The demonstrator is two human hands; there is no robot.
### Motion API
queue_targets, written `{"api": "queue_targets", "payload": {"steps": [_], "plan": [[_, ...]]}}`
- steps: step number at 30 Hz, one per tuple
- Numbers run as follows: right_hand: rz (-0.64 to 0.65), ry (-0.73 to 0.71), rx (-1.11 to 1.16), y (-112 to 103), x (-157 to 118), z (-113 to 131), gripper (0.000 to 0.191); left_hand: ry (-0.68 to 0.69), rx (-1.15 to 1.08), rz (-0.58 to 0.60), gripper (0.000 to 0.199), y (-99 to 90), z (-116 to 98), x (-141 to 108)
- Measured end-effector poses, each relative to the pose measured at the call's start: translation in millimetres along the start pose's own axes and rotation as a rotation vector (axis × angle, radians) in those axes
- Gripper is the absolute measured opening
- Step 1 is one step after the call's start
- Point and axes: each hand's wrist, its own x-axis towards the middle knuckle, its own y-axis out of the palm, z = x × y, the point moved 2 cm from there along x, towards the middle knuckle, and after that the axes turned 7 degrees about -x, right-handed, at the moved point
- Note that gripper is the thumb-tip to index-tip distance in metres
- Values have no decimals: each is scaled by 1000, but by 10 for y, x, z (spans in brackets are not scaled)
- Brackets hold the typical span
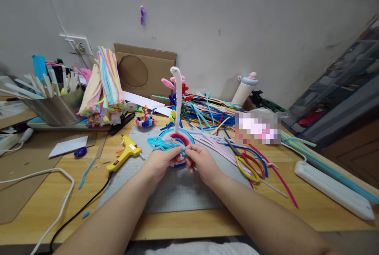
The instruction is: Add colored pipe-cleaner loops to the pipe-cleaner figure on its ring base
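Across the near edge of the table (189, 225), our forearms reach in from both sides over a grey mat (180, 197). Near left, a black cord (94, 192) runs to the glue gun (126, 154); snagging it with the left arm could drag the gun along. Its nozzle points towards our left wrist, and though we cannot tell whether it is hot, an outward swing there could mean a burn. Near right lie the scissors (240, 158), beside pink strips (213, 141); a careless sweep of the right arm could tangle the two.

Over the middle of the mat, our left hand (166, 158) and right hand (204, 162) each have thumb and fingers pinched together on the blue strips (161, 143), whose loops spread out to the left. The two pinches sit close beside each other, so too hard a pull could kink the strips or slip them from our fingertips.

Just beyond, the coil (185, 138) is partly hidden by our hands. From its far part rises the white stem (178, 105), tall and thin; a knock from the loops could bend it, and we cannot see how firmly it is fixed. Farther right, a bottle (245, 87) leans near the wall.
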Motion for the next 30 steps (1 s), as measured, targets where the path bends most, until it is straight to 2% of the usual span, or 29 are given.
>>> {"api": "queue_targets", "payload": {"steps": [4,6,10,14,20,24,30], "plan": [[77,37,34,-3,-1,13,20,26,76,27,21,-29,0,10],[76,22,12,-2,-4,31,19,48,111,38,21,-34,-6,14],[-18,-156,-71,-5,-2,62,18,53,70,12,21,-32,-17,20],[-25,-274,-145,-2,-1,37,15,-5,-64,13,20,-15,-14,16],[-57,-302,-152,-5,-7,25,15,-57,-137,13,16,-14,-10,9],[-43,-269,-119,5,2,48,15,-62,-129,7,16,-7,-9,7],[-62,-226,-110,11,9,64,14,-4,-65,59,15,4,-15,-9]]}}
